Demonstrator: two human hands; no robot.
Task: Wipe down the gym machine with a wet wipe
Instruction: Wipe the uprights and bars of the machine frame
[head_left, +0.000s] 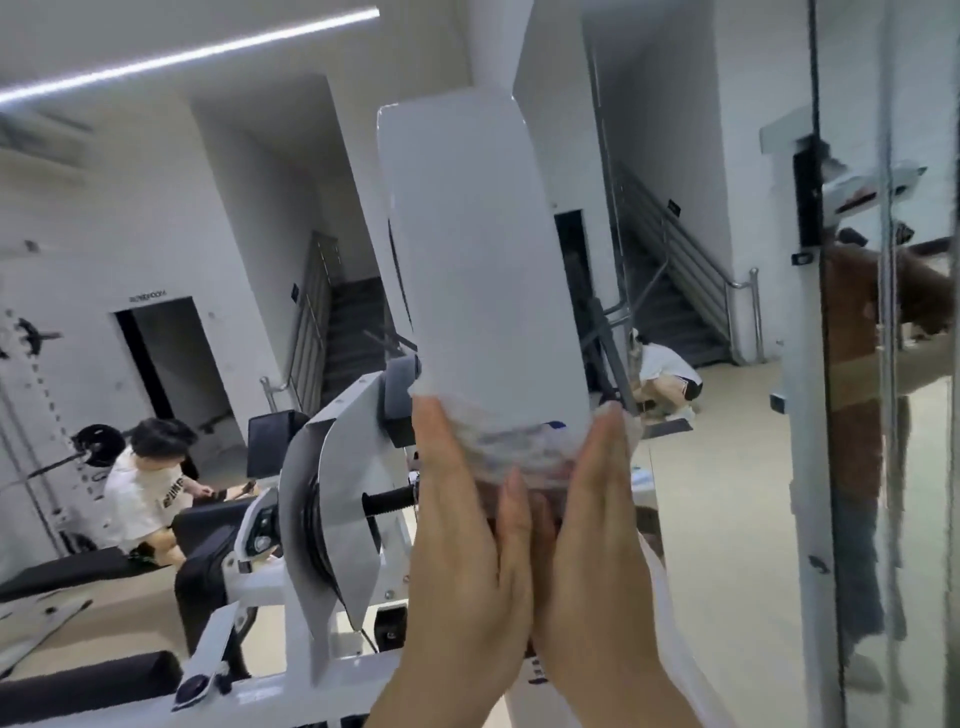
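A tall white shroud panel (478, 249) of the gym machine rises straight in front of me. A crumpled white wet wipe (511, 447) is spread across the panel's lower part. My left hand (462, 545) presses the wipe's left side with straight fingers pointing up. My right hand (597, 545) presses its right side the same way, thumbs meeting in the middle. The wipe's lower edge is hidden behind my hands.
The machine's white frame, cam plate (332, 519) and black handle (389, 501) stand at lower left. A seated person (145, 493) is on a bench at left, another crouches (665, 379) at the back. A mirror with a white post (810, 415) is at right.
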